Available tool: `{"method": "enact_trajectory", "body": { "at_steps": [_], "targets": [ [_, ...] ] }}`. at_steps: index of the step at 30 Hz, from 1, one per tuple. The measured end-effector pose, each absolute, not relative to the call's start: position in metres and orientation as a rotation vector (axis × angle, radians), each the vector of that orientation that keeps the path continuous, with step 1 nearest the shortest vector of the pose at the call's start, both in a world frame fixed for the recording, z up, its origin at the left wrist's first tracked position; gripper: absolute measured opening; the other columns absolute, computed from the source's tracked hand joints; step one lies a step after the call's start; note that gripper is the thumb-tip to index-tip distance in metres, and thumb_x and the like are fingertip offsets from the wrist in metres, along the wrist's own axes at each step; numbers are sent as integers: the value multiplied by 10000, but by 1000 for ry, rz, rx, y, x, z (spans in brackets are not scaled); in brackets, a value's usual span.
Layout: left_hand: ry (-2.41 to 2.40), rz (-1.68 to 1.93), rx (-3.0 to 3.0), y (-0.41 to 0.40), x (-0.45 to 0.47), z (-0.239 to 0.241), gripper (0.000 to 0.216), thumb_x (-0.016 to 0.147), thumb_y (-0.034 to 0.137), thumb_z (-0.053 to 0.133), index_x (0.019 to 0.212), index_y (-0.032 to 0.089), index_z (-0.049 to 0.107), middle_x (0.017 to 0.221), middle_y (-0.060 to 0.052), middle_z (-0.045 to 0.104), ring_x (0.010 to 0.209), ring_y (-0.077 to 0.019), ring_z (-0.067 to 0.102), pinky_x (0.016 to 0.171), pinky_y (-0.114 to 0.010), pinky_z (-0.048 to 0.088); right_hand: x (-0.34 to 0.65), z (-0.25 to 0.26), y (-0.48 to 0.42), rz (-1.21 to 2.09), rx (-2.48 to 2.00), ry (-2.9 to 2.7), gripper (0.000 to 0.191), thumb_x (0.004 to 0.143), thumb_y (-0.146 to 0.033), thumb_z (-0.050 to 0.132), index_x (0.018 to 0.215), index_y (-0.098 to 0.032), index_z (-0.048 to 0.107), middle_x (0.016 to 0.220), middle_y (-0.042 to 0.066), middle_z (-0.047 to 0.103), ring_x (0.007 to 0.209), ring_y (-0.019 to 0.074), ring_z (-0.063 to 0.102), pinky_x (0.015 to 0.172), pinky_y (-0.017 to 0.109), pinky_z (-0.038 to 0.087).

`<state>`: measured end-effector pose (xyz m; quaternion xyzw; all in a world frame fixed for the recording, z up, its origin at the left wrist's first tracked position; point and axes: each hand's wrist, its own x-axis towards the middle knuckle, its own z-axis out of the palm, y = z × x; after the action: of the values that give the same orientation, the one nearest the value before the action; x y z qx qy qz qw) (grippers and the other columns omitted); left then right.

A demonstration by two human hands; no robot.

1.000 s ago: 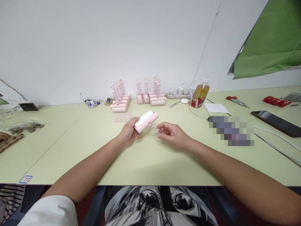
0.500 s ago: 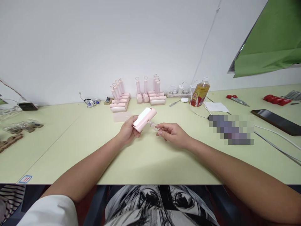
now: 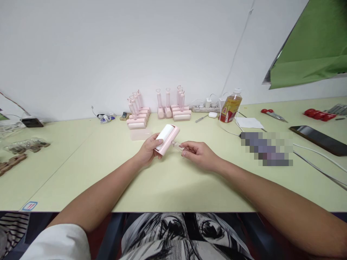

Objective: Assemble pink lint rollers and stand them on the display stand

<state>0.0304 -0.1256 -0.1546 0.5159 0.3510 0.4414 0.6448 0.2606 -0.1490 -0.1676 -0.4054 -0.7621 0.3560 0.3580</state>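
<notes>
A pink lint roller point(image 3: 171, 137) is held just above the bench point(image 3: 162, 191) at the centre of the frame, tilted so that its white roll point(image 3: 165, 132) faces up and toward the left. The left hand point(image 3: 148, 150) has its fingers clamped on the lower left end of the head, thumb lying over the roll. The right hand point(image 3: 200, 154) has thumb and fingers pinched together on the clear handle point(image 3: 177, 146), which meets the head at its right side; the handle's far end is hidden in the grip. As for progress, head, roll and handle all appear to be together on this piece, though whether the joint is fully seated cannot be told. It is not yet set down with the others: in the upper middle of the frame stand a left cluster of lint rollers point(image 3: 136, 125), a pair of lint rollers point(image 3: 161, 113) and a right cluster of lint rollers point(image 3: 182, 117), heads on the bench and handles upright, which look complete. A translucent pale-pink piece point(image 3: 139, 135) lies in front of the left cluster; its part in the work is unclear. A drink bottle point(image 3: 230, 108) stands right of centre, beside a power strip point(image 3: 200, 108).
</notes>
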Motion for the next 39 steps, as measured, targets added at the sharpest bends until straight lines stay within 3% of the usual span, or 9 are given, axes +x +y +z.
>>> {"method": "enact_trajectory", "body": {
  "at_steps": [4, 14, 24, 29, 33, 36, 39],
  "targets": [
    [833, 932, 1298, -125, 27, -157, 579, 650, 345, 757, 1150, 169, 526, 787, 5, 571, 528, -98, 520, 384, -197, 401, 261, -164, -150, 851, -1072, -2032, 258, 852, -360, 574, 995, -181, 693, 675, -18, 540, 574, 113, 438, 545, 243, 334],
    [932, 818, 1504, -131, 26, -154, 623, 728, 383, 716, 1256, 230, 421, 989, -37, 536, 659, -138, 565, 423, -220, 452, 261, -160, -154, 751, -1132, -2111, 278, 855, -340, 562, 1021, -175, 713, 683, -8, 596, 571, 117, 458, 548, 249, 327],
    [989, 696, 1548, -138, 28, -147, 582, 745, 388, 680, 1227, 242, 390, 951, -24, 541, 623, -126, 562, 462, -241, 456, 261, -157, -156, 762, -1129, -2179, 260, 874, -335, 540, 931, -156, 720, 613, -32, 508, 566, 105, 426, 555, 245, 300],
    [1033, 631, 1628, -136, 27, -149, 555, 801, 467, 625, 1249, 243, 387, 864, 4, 562, 586, -124, 537, 491, -248, 434, 262, -161, -154, 788, -1136, -2169, 294, 874, -346, 540, 1007, -152, 715, 607, -39, 478, 569, 107, 415, 560, 244, 300],
    [1111, 870, 1901, -125, 23, -154, 530, 896, 597, 422, 1211, 186, 533, 1009, -65, 637, 832, -201, 598, 697, -311, 491, 259, -165, -151, 850, -1141, -2070, 298, 859, -366, 561, 1015, -156, 704, 633, -36, 477, 580, 110, 413, 553, 242, 302],
    [1219, 1075, 2137, -111, 10, -155, 562, 961, 553, 248, 1158, 168, 608, 1135, -101, 642, 1041, -239, 579, 906, -368, 459, 258, -167, -150, 883, -1151, -2027, 293, 856, -385, 567, 994, -160, 697, 641, -37, 462, 586, 110, 406, 550, 242, 294],
    [1574, 1085, 2395, -93, -9, -154, 490, 939, 500, 352, 1193, 171, 613, 1274, -129, 590, 1216, -286, 491, 1045, -440, 361, 259, -170, -149, 930, -1171, -2002, 304, 855, -405, 571, 997, -165, 692, 645, -38, 441, 591, 112, 398, 552, 243, 293]
  ]
}}
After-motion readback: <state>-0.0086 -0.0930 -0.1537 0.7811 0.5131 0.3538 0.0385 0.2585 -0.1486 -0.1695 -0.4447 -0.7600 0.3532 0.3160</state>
